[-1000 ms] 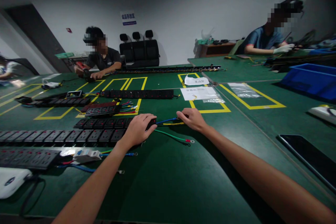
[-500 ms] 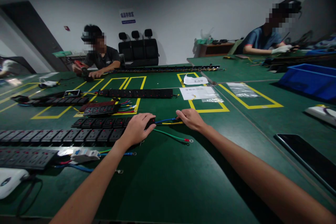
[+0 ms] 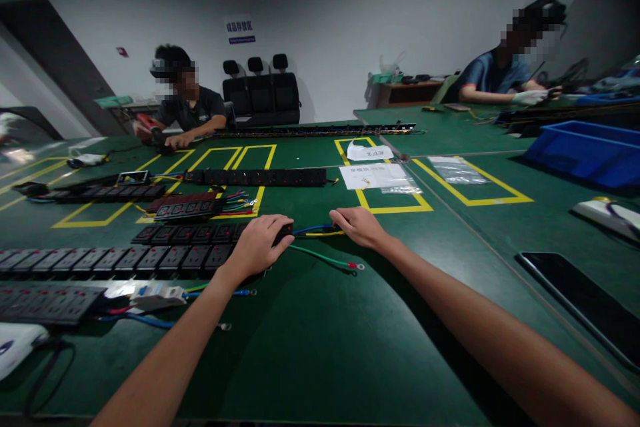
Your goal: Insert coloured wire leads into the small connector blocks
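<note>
My left hand (image 3: 261,243) is wrapped over the right end of a black socket strip (image 3: 187,234). From that end run a blue wire (image 3: 313,229), a yellow wire (image 3: 325,234) and a green wire (image 3: 320,255). The green one lies loose on the table, with a red-sleeved ring lug at its tip. My right hand (image 3: 354,224) is closed on the far ends of the blue and yellow wires, and its fingers hide their tips. A longer socket strip (image 3: 115,260) lies just in front of the held one.
More strips, one with a breaker (image 3: 157,295), lie at the left on the green table (image 3: 320,360). At the right are a phone (image 3: 583,303) and a blue bin (image 3: 590,153). Papers (image 3: 363,177) lie beyond my hands. Two people sit across the table.
The whole view has shifted slightly, so things appear a little further left. Both hands keep their hold on the strip and wires.
</note>
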Demonstrator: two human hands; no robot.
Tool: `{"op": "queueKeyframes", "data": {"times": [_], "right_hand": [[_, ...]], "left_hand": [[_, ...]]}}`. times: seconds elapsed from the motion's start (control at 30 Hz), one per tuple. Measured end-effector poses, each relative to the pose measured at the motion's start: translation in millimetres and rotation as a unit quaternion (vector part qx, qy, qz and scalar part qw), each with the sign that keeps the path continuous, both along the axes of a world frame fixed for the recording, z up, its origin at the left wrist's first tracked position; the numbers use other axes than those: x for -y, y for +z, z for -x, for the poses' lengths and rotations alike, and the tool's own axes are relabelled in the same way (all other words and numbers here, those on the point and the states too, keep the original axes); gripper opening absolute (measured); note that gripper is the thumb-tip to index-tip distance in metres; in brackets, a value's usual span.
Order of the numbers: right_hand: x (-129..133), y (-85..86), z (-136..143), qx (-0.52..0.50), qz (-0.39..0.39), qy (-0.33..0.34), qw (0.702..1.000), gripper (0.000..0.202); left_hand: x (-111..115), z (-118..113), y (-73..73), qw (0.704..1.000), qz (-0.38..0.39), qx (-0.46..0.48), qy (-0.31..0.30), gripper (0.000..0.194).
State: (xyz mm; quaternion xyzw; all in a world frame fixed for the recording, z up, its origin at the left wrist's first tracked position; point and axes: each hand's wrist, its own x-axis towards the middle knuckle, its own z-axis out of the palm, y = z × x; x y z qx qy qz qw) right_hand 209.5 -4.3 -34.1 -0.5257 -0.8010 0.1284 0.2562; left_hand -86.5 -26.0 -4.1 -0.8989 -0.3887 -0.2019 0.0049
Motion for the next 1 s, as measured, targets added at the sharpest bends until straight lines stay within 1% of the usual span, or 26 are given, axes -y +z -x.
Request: {"op": "queueKeyframes", "data": {"times": [0.13, 0.4, 0.8, 0.9, 1.0], "right_hand": [[1.6, 0.9, 1.7, 0.052, -0.016, -0.001, 0.999, 0.053], [3.8, 3.4, 4.6, 0.101, -0.019, -0.008, 0.995, 0.046], [5.0, 7.1, 7.5, 0.132, -0.004, -0.015, 0.991, 0.042], [4.9, 7.2, 7.8, 0.139, -0.005, -0.015, 0.990, 0.042], [4.9, 6.8, 7.5, 0.142, -0.004, -0.015, 0.990, 0.042]], "left_hand": [[-0.1, 0.3, 0.0, 1.000, 0.001, 0.002, 0.000, 0.034], [-0.4, 0.9, -0.7, 1.000, 0.002, -0.006, 0.000, 0.034], [0.7, -0.5, 0.8, 1.000, 0.011, -0.009, 0.006, 0.035], [0.3, -0.3, 1.4, 1.000, 0.024, -0.002, 0.009, 0.037], [-0.9, 0.1, 1.2, 0.998, 0.049, 0.026, 0.013, 0.041]]}}
